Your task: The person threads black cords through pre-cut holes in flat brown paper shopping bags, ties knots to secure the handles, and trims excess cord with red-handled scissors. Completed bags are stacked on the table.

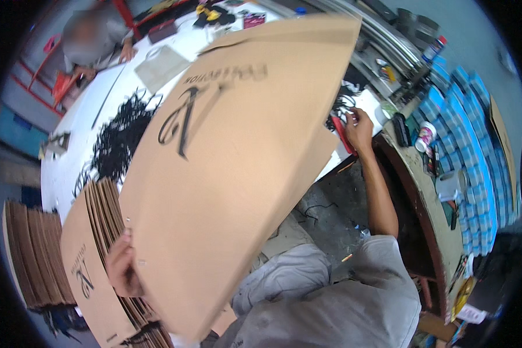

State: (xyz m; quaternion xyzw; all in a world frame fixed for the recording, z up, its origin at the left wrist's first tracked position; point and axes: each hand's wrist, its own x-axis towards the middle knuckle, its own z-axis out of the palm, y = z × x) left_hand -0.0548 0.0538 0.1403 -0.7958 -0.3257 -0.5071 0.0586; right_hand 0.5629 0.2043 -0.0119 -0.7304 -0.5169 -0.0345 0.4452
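Observation:
A large brown paper bag with black lettering spreads across the middle of the head view, tilted, its upper end smeared by motion. My left hand grips its lower left edge, fingers partly behind the paper. At the table's right edge my right hand is closed, thumb and fingers drawn together; whatever is in them I cannot make out. Right beside these fingers lies a red elongated object, and black cords lie just beyond. Under my left hand stands a stack of similar brown bags.
A heap of black cords lies on the white table. More stacked brown bags are at far left. Another person sits across the table. At right are a wooden bench, a mug and blue checked bundles.

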